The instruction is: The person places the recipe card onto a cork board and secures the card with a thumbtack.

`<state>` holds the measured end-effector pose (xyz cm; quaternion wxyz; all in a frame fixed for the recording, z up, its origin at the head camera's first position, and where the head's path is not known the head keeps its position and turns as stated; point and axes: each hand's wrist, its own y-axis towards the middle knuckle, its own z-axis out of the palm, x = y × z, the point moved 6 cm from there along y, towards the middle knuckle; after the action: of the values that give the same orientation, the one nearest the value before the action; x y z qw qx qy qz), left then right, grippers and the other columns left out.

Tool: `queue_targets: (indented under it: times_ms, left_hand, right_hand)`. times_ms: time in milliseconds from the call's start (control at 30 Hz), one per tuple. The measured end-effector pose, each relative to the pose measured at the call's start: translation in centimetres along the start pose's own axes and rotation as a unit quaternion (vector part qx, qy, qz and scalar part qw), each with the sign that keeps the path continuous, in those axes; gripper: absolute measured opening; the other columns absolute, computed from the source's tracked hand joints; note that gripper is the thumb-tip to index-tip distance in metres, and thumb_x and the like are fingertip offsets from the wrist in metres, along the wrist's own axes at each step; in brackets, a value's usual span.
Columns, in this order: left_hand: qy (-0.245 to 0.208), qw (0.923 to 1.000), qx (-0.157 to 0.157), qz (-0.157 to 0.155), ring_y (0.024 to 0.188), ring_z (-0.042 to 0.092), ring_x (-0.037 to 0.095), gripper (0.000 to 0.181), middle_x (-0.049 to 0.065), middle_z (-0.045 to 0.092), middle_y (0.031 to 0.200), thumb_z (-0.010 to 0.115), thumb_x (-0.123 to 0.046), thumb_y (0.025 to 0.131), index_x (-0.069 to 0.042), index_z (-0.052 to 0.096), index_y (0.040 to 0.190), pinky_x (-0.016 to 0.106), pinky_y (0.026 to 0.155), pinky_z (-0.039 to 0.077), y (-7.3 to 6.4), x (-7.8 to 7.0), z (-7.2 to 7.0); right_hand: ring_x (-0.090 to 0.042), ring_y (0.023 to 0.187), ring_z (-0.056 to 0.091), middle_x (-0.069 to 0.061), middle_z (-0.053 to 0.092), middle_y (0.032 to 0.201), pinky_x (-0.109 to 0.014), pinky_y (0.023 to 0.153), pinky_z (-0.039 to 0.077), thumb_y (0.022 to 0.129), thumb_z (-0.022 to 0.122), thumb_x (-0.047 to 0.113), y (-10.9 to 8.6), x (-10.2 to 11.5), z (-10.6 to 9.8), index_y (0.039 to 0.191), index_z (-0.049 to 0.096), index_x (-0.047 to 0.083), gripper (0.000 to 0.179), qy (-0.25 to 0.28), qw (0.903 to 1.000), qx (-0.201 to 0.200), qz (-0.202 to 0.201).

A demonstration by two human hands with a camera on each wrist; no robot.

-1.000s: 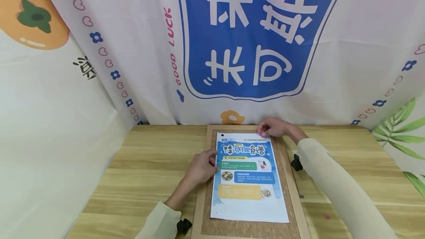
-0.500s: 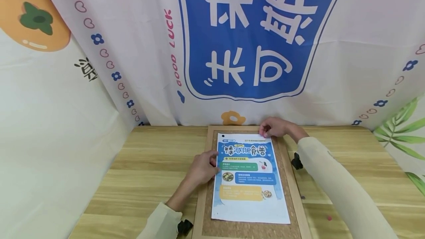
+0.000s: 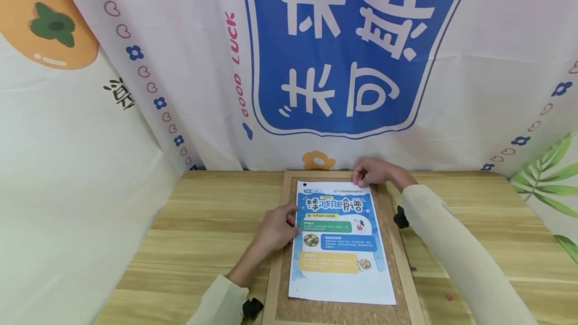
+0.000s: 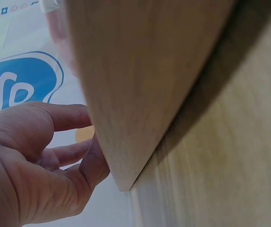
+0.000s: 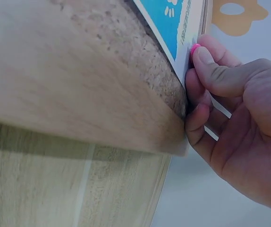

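Observation:
A printed sheet [image 3: 341, 285] with blue, green and yellow panels lies on a wood-framed cork board [image 3: 343, 312]. A black pin head [image 3: 304, 184] shows at its upper left corner. At the upper right corner my right hand [image 3: 372, 172] pinches a pink pushpin [image 5: 195, 48] between thumb and fingers, against the paper; the pin's point is hidden. My left hand [image 3: 278, 227] rests at the sheet's left edge, its fingers spread across the board's frame and touching the paper. In the left wrist view, the frame's side [image 4: 140, 85] hides those fingertips.
The board lies on a wood-grain table [image 3: 194, 234], its far end close to a printed cloth [image 3: 280, 154] hanging behind. Right of the board are a small pink piece [image 3: 449, 297] and a small dark piece [image 3: 413, 268] on the table.
The view has shifted very slightly. Both hands stay in place, the right at the sheet's upper right corner and the left at its left edge.

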<state>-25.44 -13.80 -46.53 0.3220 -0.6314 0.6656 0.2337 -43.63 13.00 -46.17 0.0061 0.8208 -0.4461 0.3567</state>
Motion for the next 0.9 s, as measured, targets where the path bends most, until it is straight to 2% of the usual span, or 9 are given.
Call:
queue_targets:
  times_ms: [200, 467, 667, 900]
  left_hand:
    - [-0.001, 1.0, 0.001, 0.001, 0.077, 0.06, 0.02, 0.057, 0.007, 0.063, 0.091, 0.079, 0.001, 0.09, 0.003, 0.062, 0.145, 0.028, 0.062, 0.049, 0.05, -0.13, -0.02]
    - [0.003, 1.0, 0.002, 0.004, 0.072, 0.06, 0.018, 0.057, 0.006, 0.064, 0.089, 0.078, 0.002, 0.09, 0.003, 0.062, 0.145, 0.026, 0.06, 0.048, 0.02, -0.1, 0.08]
    - [0.0, 1.0, -0.001, 0.001, 0.076, 0.06, 0.018, 0.058, 0.007, 0.064, 0.09, 0.078, 0.003, 0.09, 0.004, 0.062, 0.145, 0.026, 0.061, 0.049, -0.05, -0.15, 0.0]
    - [0.004, 1.0, -0.003, 0.002, 0.077, 0.06, 0.019, 0.057, 0.007, 0.064, 0.09, 0.079, 0.002, 0.09, 0.004, 0.062, 0.144, 0.025, 0.061, 0.048, -0.07, -0.26, -0.05]
  right_hand:
    - [-0.021, 0.093, 0.06, -0.006, 0.07, 0.096, -0.031, 0.083, 0.048, 0.097, 0.07, 0.001, -0.08, -0.17, -0.13, 0.1, 0.08, 0.008, 0.012, 0.009, 0.9996, -0.025, 0.013]
    - [-0.021, 0.091, 0.06, -0.007, 0.072, 0.095, -0.031, 0.082, 0.048, 0.096, 0.073, 0.001, -0.34, -0.52, 0.14, 0.099, 0.08, 0.007, 0.01, 0.017, 0.9981, -0.059, -0.007]
    - [-0.021, 0.091, 0.06, -0.006, 0.072, 0.094, -0.032, 0.084, 0.048, 0.095, 0.075, 0.003, -0.15, -0.77, 0.35, 0.097, 0.081, 0.009, 0.008, 0.014, 0.9966, -0.081, -0.011]
    - [-0.022, 0.092, 0.06, -0.005, 0.071, 0.094, -0.033, 0.085, 0.048, 0.095, 0.075, 0.002, 0.05, -0.7, 0.56, 0.095, 0.081, 0.012, 0.011, 0.001, 0.9955, -0.094, 0.007]
